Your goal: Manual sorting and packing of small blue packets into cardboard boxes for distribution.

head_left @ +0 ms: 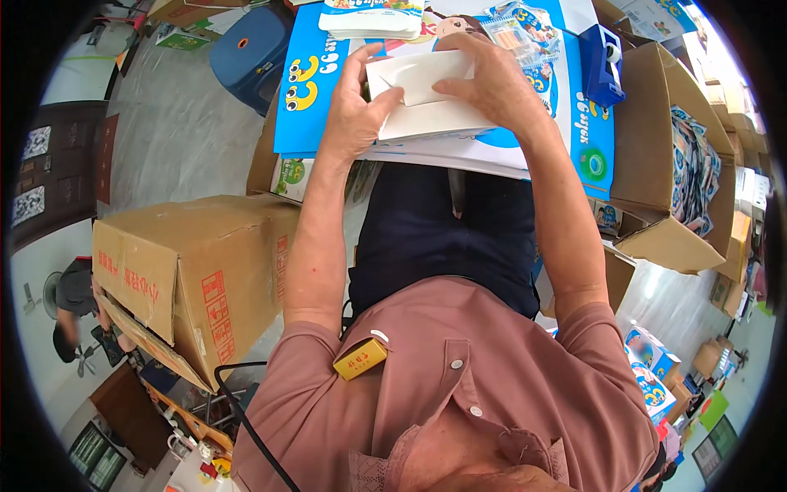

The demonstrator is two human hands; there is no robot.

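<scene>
Both my hands are at a small white paperboard box (426, 72) above the blue printed board (299, 131). My left hand (358, 107) grips its left end, thumb on the near white face and fingers behind. My right hand (494, 88) holds the right end, the thumb pressing a white flap. The box's far side is hidden from me. Just below it, close to the near edge, lies a white stack of flat card (438, 123). Beyond my left hand is a pile of printed flat cartons (370, 23). Clear printed packets (529, 34) lie past my right hand.
A blue tape dispenser (602, 67) stands at the board's right edge. Right of it, an open cardboard carton (643, 152) holds many small packets (693, 176). A blue stool (250, 56) is at upper left, a big cardboard box (184, 279) at left. Another person (75, 299) is far left.
</scene>
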